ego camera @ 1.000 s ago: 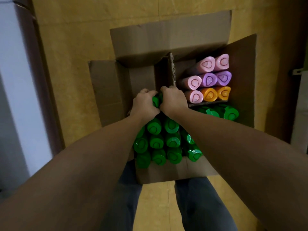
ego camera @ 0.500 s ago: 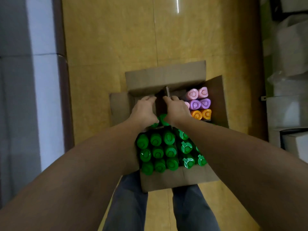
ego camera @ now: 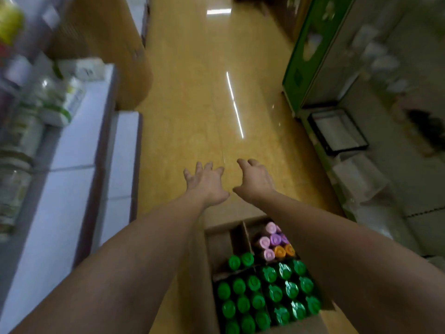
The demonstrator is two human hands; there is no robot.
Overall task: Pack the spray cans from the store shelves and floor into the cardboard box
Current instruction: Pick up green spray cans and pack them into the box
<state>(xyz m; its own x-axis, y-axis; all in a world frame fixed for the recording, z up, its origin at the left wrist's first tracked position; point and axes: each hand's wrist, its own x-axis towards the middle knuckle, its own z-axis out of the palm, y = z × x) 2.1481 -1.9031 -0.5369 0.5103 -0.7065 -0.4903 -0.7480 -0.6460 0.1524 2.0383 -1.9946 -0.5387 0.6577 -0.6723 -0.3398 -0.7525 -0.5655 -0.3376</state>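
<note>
1. Behind your wrists, under both forearms, the cardboard box stands open. Green-capped spray cans fill its nearer compartments upright. A low elbow could catch the box wall and jolt a row.
2. Just behind your left wrist, one compartment holds only a pair of green-capped cans. With slack round them, I judge a nudge to the box would topple them. Behind your right wrist sits a stack of pink-, purple- and orange-capped cans.
3. Your left hand and right hand are both spread, fingers apart, and hold nothing. The thumbs are near each other but apart. No loose can shows within reach and the view is blurred, so a hasty grab could land on the wrong goods.
4. Ahead of your fingertips the yellow floor runs open. It looks glossy, so step with care.
5. Left of your left hand runs the white shelf base, with blurred jars above its edge. Right of your right hand lie plastic bags and a black-framed tray.
6. Farther off, a green shelf unit bounds the right. A brown block juts in from the left and narrows the aisle.
</note>
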